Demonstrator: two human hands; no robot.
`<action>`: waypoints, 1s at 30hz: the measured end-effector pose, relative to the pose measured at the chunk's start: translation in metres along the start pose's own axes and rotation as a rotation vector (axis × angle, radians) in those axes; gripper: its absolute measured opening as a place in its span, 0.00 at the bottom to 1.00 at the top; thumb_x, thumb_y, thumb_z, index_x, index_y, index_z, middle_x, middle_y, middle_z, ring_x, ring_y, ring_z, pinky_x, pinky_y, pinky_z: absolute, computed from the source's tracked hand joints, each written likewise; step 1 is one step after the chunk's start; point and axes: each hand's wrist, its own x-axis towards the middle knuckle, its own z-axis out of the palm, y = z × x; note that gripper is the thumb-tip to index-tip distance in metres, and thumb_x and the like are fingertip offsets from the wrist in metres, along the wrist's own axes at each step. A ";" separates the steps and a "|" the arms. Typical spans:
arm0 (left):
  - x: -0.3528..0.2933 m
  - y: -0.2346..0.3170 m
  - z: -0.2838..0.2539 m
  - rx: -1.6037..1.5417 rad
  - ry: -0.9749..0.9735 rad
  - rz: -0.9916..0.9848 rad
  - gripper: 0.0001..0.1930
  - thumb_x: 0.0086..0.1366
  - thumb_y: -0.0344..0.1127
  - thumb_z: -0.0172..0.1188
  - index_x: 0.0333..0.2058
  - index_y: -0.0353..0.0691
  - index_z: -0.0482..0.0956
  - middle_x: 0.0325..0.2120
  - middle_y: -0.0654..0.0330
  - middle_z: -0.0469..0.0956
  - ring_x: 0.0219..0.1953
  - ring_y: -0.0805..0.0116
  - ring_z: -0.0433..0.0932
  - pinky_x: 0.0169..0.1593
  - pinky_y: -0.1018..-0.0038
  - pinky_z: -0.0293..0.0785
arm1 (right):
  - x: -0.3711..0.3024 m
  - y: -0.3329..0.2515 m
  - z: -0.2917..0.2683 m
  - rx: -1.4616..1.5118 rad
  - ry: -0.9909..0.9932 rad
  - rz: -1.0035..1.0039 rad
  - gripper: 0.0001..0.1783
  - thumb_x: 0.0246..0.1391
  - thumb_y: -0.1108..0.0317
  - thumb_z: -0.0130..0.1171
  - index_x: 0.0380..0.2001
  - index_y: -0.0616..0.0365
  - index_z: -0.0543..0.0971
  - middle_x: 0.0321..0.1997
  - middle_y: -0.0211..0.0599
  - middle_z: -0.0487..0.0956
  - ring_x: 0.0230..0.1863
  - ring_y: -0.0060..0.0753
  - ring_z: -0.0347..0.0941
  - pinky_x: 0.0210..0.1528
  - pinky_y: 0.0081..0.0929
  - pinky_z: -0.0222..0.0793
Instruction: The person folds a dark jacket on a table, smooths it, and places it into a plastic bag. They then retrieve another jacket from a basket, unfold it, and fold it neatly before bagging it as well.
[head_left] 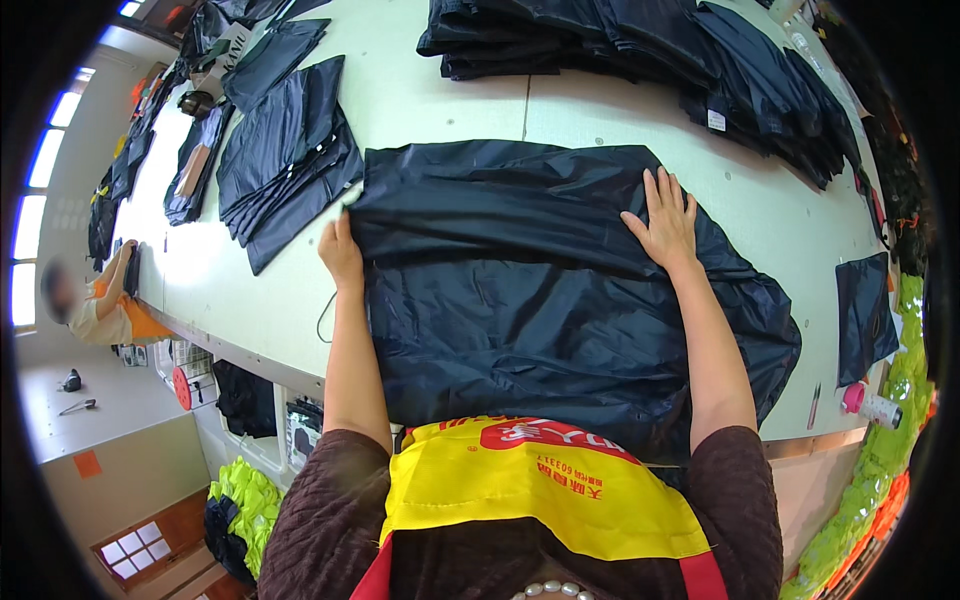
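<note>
A large piece of thin, shiny black fabric (520,290) lies spread on the pale worktable in front of me, creased across its middle and bunched at its right end. Its exact kind of garment cannot be made out. My left hand (343,255) is at its upper left edge, fingers closed on the border. Farther right, my right hand (665,220) rests flat on the upper part of the fabric, fingers stretched and slightly apart. The near edge of the fabric reaches my yellow apron (540,490), which hides part of it.
Folded black pieces (290,150) lie at the far left, and a big black stack (620,40) at the back. On the right are a dark folded piece (865,315), a pen-like tool (814,405) and a pink-capped bottle (872,406). Another person (110,305) works beyond the left edge.
</note>
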 end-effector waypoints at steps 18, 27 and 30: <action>0.086 0.027 0.000 -0.395 -0.812 0.049 0.11 0.46 0.27 0.65 0.26 0.39 0.70 0.40 0.57 0.75 0.43 0.68 0.71 0.48 0.76 0.65 | -0.002 0.003 0.005 0.015 0.025 0.004 0.43 0.53 0.36 0.43 0.65 0.50 0.54 0.69 0.45 0.53 0.69 0.45 0.45 0.66 0.51 0.37; 0.098 -0.006 0.007 0.032 -0.270 -0.216 0.11 0.58 0.26 0.57 0.41 0.39 0.75 0.28 0.65 0.72 0.32 0.77 0.71 0.39 0.81 0.69 | 0.000 0.001 0.005 0.026 0.073 0.001 0.41 0.52 0.39 0.47 0.64 0.50 0.57 0.67 0.45 0.56 0.68 0.47 0.48 0.65 0.51 0.40; 0.070 0.059 0.018 -0.036 -0.089 0.193 0.14 0.59 0.31 0.57 0.44 0.40 0.76 0.39 0.58 0.76 0.43 0.66 0.73 0.48 0.72 0.68 | -0.003 -0.003 0.003 0.002 0.108 0.068 0.40 0.52 0.41 0.49 0.63 0.50 0.58 0.67 0.47 0.56 0.68 0.49 0.49 0.63 0.54 0.42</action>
